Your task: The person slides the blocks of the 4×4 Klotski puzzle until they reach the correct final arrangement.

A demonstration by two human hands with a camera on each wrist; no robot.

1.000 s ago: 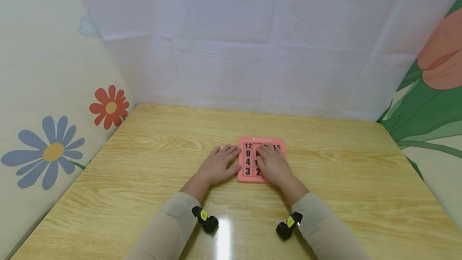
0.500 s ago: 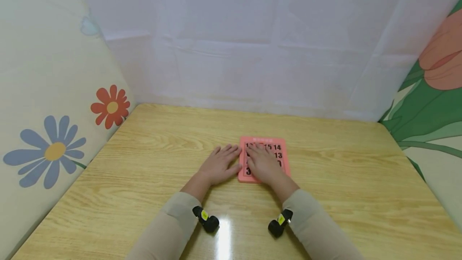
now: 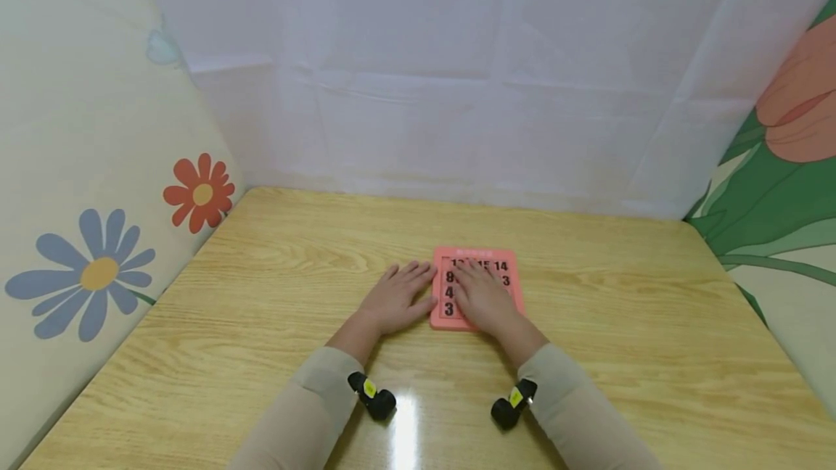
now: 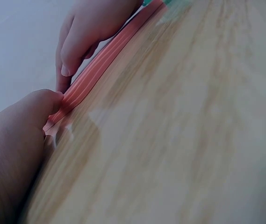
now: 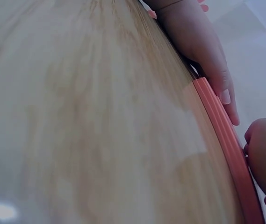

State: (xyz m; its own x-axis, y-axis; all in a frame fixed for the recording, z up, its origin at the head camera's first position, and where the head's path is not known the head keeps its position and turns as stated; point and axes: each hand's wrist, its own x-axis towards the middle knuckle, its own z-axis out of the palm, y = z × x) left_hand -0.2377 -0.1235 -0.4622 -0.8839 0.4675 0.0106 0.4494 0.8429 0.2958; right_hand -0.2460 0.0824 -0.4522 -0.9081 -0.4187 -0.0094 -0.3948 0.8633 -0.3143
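Observation:
A pink sliding number puzzle [image 3: 506,255] lies flat on the table, its pale tiles bearing black numbers. My left hand [image 3: 397,300] rests on the wood at the puzzle's left side, fingers extended, fingertips and thumb touching its edge. Over the middle of the puzzle lies my right hand [image 3: 485,300], fingers reaching to the upper rows and hiding several tiles. 8, 4 and 3 show down the left column, with 15 and 14 at the top right. In the left wrist view, the thumb of the left hand [image 4: 20,121] meets the puzzle's pink side [image 4: 107,60].
The wooden table [image 3: 261,260] extends around the puzzle. A white cloth [image 3: 405,93] hangs behind it, and flower-printed panels stand left [image 3: 98,143] and right [image 3: 771,252]. Black wrist cameras [image 3: 372,396] sit on both sleeves.
My right hand has moved left from the puzzle's right columns, then slightly back right. The top-left 12 tile has slid a little to the right. My left hand stays put.

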